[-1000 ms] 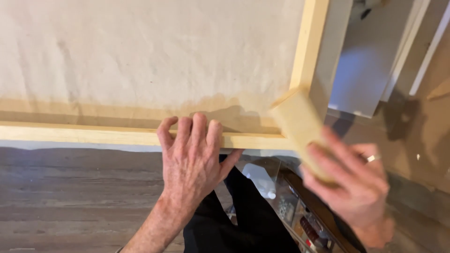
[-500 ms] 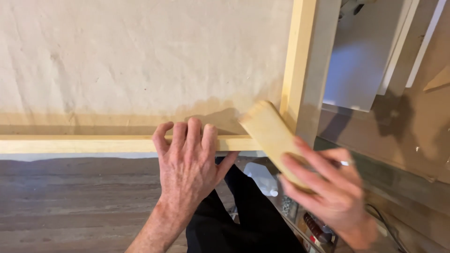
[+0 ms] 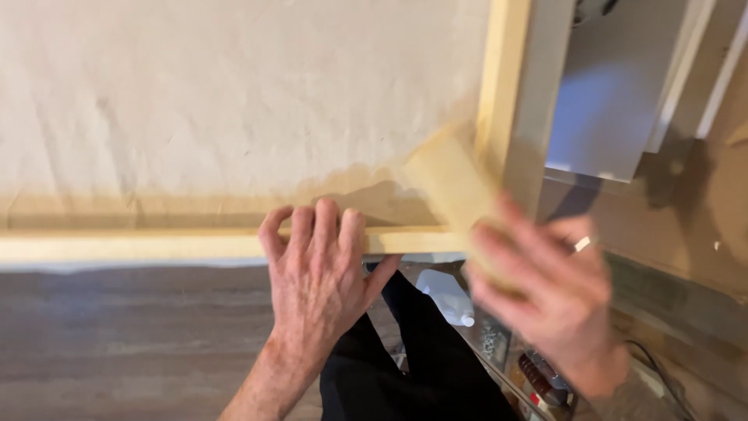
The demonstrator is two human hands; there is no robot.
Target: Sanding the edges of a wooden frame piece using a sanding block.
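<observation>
My left hand (image 3: 319, 277) lies flat, fingers spread, on the near bar of a pale wooden frame (image 3: 132, 245) that holds a stretched cream canvas (image 3: 234, 101). My right hand (image 3: 545, 292), blurred by motion, grips a light wooden block (image 3: 448, 179). The block's far end sits at the frame's inner right corner, against the upright bar (image 3: 502, 93). A ring shows on a right finger.
Below the frame lies dark wood flooring (image 3: 117, 343). A black cloth or garment (image 3: 405, 366) hangs under my hands. A small white bottle (image 3: 448, 296) and several small items sit on a surface at the lower right. A white panel (image 3: 608, 101) stands at the right.
The block has moved up and left into the frame's right corner, with my right hand following. The view has shifted so the corner sits nearer the centre. My left hand stays on the bar.
</observation>
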